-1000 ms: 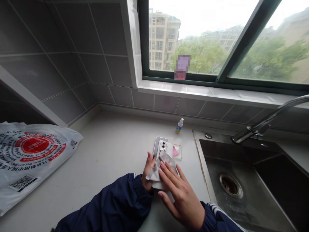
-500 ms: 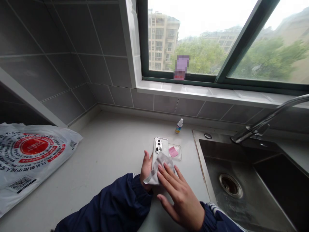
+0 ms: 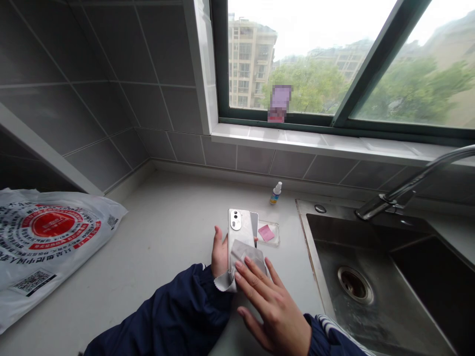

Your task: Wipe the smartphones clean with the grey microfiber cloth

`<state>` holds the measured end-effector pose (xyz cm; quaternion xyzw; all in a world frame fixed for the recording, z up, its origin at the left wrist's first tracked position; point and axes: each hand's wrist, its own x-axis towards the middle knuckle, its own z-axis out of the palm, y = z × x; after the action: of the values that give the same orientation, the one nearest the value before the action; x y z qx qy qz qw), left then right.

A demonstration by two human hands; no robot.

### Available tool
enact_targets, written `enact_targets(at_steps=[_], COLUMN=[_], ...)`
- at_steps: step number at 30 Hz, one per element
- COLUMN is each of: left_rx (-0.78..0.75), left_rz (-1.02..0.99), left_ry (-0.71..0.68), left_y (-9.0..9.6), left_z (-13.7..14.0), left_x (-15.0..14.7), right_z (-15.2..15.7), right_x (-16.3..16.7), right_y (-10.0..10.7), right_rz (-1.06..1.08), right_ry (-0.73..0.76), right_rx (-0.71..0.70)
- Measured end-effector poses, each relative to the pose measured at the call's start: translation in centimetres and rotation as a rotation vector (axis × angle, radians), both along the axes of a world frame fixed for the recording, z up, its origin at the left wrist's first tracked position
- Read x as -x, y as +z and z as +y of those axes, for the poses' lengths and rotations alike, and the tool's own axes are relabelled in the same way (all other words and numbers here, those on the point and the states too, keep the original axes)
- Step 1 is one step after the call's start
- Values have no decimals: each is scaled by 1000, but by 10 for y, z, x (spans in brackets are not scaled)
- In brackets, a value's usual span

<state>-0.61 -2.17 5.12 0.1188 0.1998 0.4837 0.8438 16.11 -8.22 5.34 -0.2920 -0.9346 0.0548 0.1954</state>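
Note:
A white smartphone (image 3: pixel 240 228) lies with its camera side up in my left hand (image 3: pixel 219 251), whose thumb stands up beside the phone's left edge. A grey strip with a dark edge shows behind the phone's right side; I cannot tell what it is. Over the phone's lower half is a grey cleaning cloth (image 3: pixel 247 251) with a zigzag edge, hanging past the lower left corner. My right hand (image 3: pixel 269 299) rests on the cloth with outstretched, nearly flat fingers, its thumb apart. Beyond the phone lies a clear phone case (image 3: pixel 273 238) with a pink slip (image 3: pixel 265 232) on or in it.
A small spray bottle (image 3: pixel 275 194) stands on the white countertop (image 3: pixel 178 212) near the back wall. On the right is a steel sink (image 3: pixel 326 267) with a faucet (image 3: pixel 386 198). A printed white plastic bag (image 3: pixel 55 237) occupies the left side, below a tiled wall and window.
The phone has shifted slightly left and turned in my left hand, so a grey strip now shows at its right. My right hand and the cloth have slid a little toward me.

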Motion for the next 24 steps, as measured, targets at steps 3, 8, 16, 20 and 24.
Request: enact_targets(at_steps=[3,8,16,20,24], left_rx=[-31,-49,3,-116,-329], left_rz=[-7,-4,-63,-47,-104], left_ry=[14,-11,-165,-77,-200], left_y=[2,1,-16,-25,-22], left_z=[1,1,-14,-20,-19], left_x=[1,-1,-14,-22,-29], right_z=[0,-1,2,7,12], right_x=[0,-1,-1,-3,-7], right_y=[-2,-3,-6,-12,-15], right_rz=[37,-17,-52,-3,40], right_ry=[-51,-14,-47,-167,-270], right_rx=[-31,-18,-16,-26,-36])
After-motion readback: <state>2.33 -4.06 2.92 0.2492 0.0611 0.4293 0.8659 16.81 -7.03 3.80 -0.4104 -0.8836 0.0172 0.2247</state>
